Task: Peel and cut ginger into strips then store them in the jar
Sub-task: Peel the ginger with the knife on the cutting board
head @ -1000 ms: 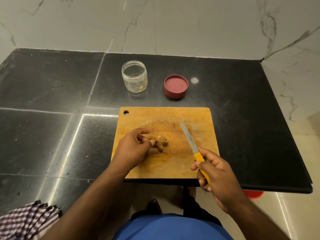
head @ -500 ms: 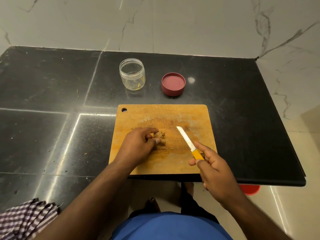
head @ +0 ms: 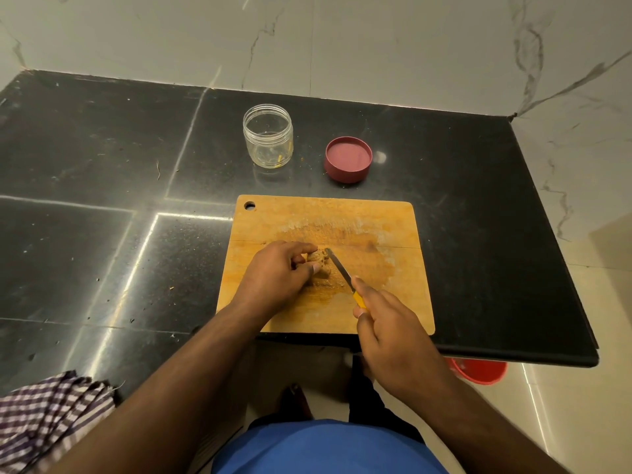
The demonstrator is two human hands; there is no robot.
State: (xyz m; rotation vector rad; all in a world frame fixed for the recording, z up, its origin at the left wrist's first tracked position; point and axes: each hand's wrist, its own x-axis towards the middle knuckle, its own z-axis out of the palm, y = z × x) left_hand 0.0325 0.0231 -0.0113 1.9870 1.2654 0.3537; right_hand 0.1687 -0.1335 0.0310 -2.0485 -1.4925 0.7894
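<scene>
two hands are on the wooden cutting board point(head: 386, 217), which lies at the near edge of the black counter point(head: 102, 165). your left hand point(head: 273, 273) pins the ginger point(head: 319, 263) near the middle of the board, index finger curled over its top and thumb against its near side. your right hand point(head: 386, 323) is wrapped round the yellow handle of the knife point(head: 340, 270), and the blade slants up and left until its tip touches the right side of the ginger. beyond the board stands the clear jar point(head: 267, 135), uncapped and upright, with a few yellowish bits at the bottom. its red lid point(head: 348, 160) rests just beside it to the right, hollow side up. a checked cloth point(head: 44, 415) lies at the counter's near left corner.
</scene>
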